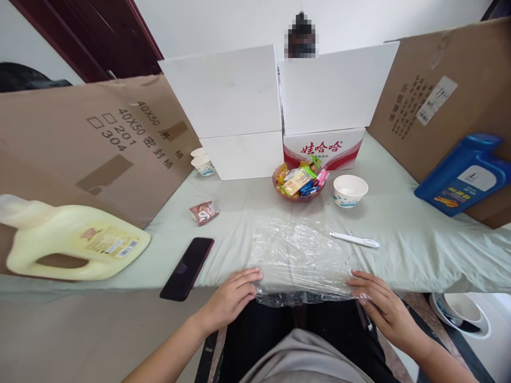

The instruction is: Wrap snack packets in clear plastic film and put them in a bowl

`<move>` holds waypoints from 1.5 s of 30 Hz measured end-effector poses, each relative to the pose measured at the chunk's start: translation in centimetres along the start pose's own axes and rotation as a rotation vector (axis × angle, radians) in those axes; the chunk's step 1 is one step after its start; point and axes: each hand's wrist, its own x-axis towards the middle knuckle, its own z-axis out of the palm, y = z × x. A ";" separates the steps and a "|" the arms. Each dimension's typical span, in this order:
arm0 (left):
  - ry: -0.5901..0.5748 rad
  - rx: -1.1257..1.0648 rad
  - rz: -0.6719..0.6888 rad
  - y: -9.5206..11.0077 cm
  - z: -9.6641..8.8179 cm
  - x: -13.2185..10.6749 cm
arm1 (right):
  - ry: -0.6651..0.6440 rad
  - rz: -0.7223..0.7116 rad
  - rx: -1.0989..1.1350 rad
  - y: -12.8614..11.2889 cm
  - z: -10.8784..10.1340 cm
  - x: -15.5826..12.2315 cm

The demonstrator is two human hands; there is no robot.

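A clear plastic sheet (297,255), crinkled and possibly a bag, lies on the cloth, its near edge drooping over the table's front. My left hand (235,295) holds its left near corner, fingers closed with the thumb hidden. At the opposite corner, my right hand (383,306) pinches the plastic between thumb and fingers. A white utility knife (354,240) rests just beyond the sheet's right side. Left of my left hand lies a dark phone (187,268), partly over the table edge.
A bowl of wrapped snacks (298,183) stands behind the sheet, beside a paper bowl (350,190). A brown snack packet (204,213) lies left. A yellow jug (80,242) and a blue bottle (465,173) flank the table. Boxes (239,90) wall the back; a person's head shows behind.
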 end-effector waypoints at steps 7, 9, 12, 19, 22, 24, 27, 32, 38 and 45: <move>0.172 -0.469 -0.447 0.0 -2.4 2.9 | 0.090 0.353 0.284 -0.3 0.6 3.9; 0.258 -0.419 -0.535 -0.7 -2.8 4.7 | 0.136 0.442 0.262 0.1 1.2 6.2; 0.286 -0.222 -0.674 -2.0 -2.8 7.0 | 0.083 0.527 0.041 0.5 2.3 9.6; 0.155 0.382 -0.822 -3.7 -1.5 8.5 | -0.071 0.564 -0.408 0.1 4.8 12.7; 0.193 0.569 -0.798 -3.3 -1.3 8.7 | -0.075 0.567 -0.479 0.0 5.5 12.4; 0.303 0.656 -0.691 -2.1 -0.8 9.2 | -0.070 0.551 -0.540 0.0 5.9 12.2; 0.331 0.564 -0.353 0.2 0.9 10.2 | -0.055 0.495 -0.609 0.3 6.3 12.1; 0.040 0.343 -0.068 2.0 4.6 11.4 | 0.026 0.408 -0.643 1.7 4.9 11.7; -0.071 0.302 -0.116 1.3 5.1 11.3 | 0.186 0.159 -0.646 0.8 3.5 11.6; -0.063 0.324 -0.119 1.3 5.4 11.3 | -0.131 -0.075 -0.562 1.0 7.2 11.0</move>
